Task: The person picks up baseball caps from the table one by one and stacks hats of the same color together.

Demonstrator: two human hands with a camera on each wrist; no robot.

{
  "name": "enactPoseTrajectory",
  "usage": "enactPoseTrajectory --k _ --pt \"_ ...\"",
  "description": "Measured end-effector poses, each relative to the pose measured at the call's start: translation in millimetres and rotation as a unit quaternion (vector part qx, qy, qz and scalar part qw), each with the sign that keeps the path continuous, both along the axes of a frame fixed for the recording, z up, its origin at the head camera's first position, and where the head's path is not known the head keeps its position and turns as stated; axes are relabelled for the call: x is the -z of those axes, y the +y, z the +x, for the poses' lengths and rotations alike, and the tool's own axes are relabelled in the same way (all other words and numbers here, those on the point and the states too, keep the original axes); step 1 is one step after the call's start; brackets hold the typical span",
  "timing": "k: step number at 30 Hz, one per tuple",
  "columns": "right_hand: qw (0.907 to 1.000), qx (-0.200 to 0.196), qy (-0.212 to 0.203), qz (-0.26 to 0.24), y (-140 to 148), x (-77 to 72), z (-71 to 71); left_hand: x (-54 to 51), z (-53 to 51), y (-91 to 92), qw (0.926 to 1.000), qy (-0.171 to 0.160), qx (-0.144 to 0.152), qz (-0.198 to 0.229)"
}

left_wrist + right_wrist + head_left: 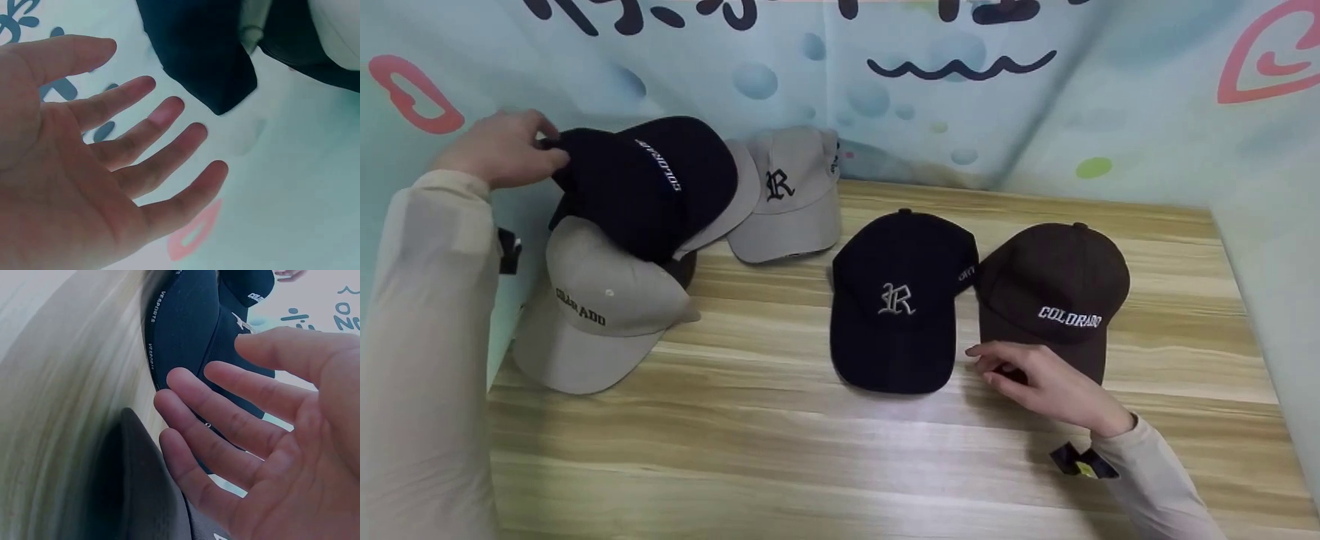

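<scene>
At the upper left, my left hand [506, 150] is beside the back of a navy cap [615, 187] lettered COLORADO; in the left wrist view its fingers [163, 138] spread loosely, apart from the dark cap edge [214, 67]. The navy cap rests over a grey COLORADO cap [611, 292] and partly covers other caps. My right hand [1046, 386], fingers relaxed and holding nothing, hovers by the brim of a dark brown COLORADO cap [1054, 281]. Just left of it lies a navy cap [896, 270] with an embroidered R, its brim facing me.
A grey cap with a black R [791, 195] stands by the back wall, next to another grey brim [735, 206]. Printed cloth [915, 112] walls the back and sides of the wood-grain table [750, 465]. The caps at left overlap closely.
</scene>
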State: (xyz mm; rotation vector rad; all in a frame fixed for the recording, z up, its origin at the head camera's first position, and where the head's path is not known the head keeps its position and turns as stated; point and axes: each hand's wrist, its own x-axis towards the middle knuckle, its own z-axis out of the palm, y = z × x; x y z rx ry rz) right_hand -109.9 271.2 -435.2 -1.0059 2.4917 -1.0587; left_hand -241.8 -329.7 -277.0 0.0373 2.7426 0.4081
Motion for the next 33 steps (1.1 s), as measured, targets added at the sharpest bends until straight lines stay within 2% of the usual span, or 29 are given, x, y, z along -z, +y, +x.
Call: enactPoseTrajectory --k 4,8,11,13,17,20,23,28,33 --pt "0.9999 0.003 -0.014 -0.007 1 1.3 1.7 4.8 2.7 -10.7 0.9991 -0.032 -0.016 -0.02" --pt "0.9997 0.001 -0.021 -0.014 1 2.5 2.3 10.2 4.5 -13.9 0.9958 -0.076 -0.028 -0.044" --pt "0.9997 -0.002 -0.018 -0.015 0 2.3 2.3 15.5 5.5 -11.4 0.9939 -0.102 -0.037 -0.02" --pt "0.9997 -0.003 -0.017 -0.014 0 1.7 2.4 19.0 5.5 -8.6 0.993 -0.105 -0.053 0.009" --pt "0.9997 -0.005 -0.018 -0.014 1 0.3 3.0 22.0 4.6 -1.5 0.9893 -0.072 -0.107 0.067" --pt "0.9998 -0.004 -0.014 -0.013 2 0.6 3.2 18.9 3.0 6.8 0.9795 -0.034 -0.162 0.115" --pt "0.9999 -0.001 -0.007 -0.012 3 2.0 3.2 12.2 1.4 19.6 0.9696 0.016 -0.194 0.148" --pt "0.9999 0.001 -0.007 -0.011 3 4.3 2.6 0.2 -1.6 43.3 0.9651 0.101 -0.184 0.156" --pt "0.9998 0.008 -0.016 -0.005 2 5.6 2.1 -12.9 -8.9 66.4 0.9673 0.156 -0.136 0.147"
